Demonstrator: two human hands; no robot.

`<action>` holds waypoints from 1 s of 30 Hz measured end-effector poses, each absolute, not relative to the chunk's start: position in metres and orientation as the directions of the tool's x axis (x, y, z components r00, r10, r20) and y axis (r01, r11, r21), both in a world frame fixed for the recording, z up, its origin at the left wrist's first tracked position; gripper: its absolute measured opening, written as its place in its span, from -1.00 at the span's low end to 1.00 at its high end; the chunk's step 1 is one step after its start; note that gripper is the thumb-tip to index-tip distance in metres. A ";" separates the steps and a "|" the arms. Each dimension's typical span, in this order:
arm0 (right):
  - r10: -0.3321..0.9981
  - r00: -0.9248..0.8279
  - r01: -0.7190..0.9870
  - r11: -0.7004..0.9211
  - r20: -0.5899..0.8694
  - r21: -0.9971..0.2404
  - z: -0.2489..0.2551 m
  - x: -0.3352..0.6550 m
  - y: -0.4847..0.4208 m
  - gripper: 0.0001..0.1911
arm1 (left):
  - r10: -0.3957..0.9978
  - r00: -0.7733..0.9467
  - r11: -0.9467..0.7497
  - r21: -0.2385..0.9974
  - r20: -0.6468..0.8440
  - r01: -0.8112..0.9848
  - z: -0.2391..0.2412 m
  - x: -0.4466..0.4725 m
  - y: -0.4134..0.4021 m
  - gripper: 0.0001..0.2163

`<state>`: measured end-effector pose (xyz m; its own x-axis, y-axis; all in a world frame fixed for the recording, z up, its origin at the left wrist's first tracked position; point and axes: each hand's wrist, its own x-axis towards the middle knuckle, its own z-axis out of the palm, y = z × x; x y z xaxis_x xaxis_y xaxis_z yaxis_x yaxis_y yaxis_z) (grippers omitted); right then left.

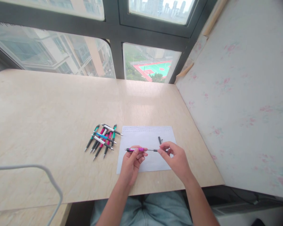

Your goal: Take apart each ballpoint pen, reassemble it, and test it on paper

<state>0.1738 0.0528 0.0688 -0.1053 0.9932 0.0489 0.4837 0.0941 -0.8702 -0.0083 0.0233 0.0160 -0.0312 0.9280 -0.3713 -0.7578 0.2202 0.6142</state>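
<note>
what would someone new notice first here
Two hands meet over a white sheet of paper near the table's front edge: the left hand grips a purple pen by its barrel and the right hand pinches its thin dark end. A small dark piece lies on the sheet just beyond them. To the left, a loose pile of coloured pens rests on the table.

A high-rise flat – window [85, 56] over apartment blocks, floral wallpaper [238, 94].

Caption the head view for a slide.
Left hand and right hand hold a purple pen over paper, beside a pen pile.
</note>
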 end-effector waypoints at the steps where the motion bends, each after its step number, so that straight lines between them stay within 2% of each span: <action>1: 0.994 -0.097 0.484 0.095 0.054 -0.870 0.069 0.175 0.053 -0.84 | 0.927 -0.030 0.221 0.608 -0.375 -0.763 0.016 -0.009 0.023 -0.80; 7: 0.998 -0.037 0.460 0.054 0.042 -0.886 0.072 0.179 0.054 -0.80 | 0.916 -0.039 0.217 0.575 -0.399 -0.789 0.016 -0.008 0.023 -0.76; 12: 0.988 0.149 0.406 -0.088 -0.029 -0.910 0.051 0.186 0.052 -0.68 | 0.910 -0.069 0.189 0.558 -0.408 -0.808 0.014 -0.009 0.024 -0.76; 17: 0.987 0.153 0.487 -0.118 -0.049 -0.865 0.026 0.179 0.049 -0.64 | 0.907 -0.077 0.184 0.554 -0.414 -0.812 0.013 -0.009 0.025 -0.76; 20: 0.988 0.156 0.541 -0.093 -0.009 -0.836 0.018 0.168 0.051 -0.67 | 0.909 -0.074 0.192 0.567 -0.411 -0.801 0.013 -0.009 0.026 -0.76; 22: 0.987 0.136 0.631 -0.021 0.084 -0.775 0.014 0.161 0.054 -0.72 | 0.910 -0.076 0.191 0.574 -0.407 -0.796 0.012 -0.009 0.026 -0.76; 26: 0.961 -0.013 0.843 0.158 0.275 -0.514 0.007 0.154 0.055 -0.83 | 0.906 -0.083 0.190 0.577 -0.414 -0.794 0.013 -0.009 0.025 -0.75; 28: 0.953 -0.093 0.884 0.212 0.287 -0.416 0.006 0.154 0.053 -0.86 | 0.906 -0.086 0.188 0.575 -0.415 -0.797 0.014 -0.009 0.025 -0.74; 30: 0.953 -0.159 0.896 0.249 0.258 -0.367 0.006 0.157 0.049 -0.89 | 0.905 -0.089 0.185 0.572 -0.416 -0.799 0.015 -0.009 0.025 -0.75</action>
<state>0.1568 0.0486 0.0065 -0.1589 0.9529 0.2584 0.8962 0.2490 -0.3671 -0.0092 0.0253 0.0148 -0.0887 0.9051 -0.4158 -0.7992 0.1845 0.5721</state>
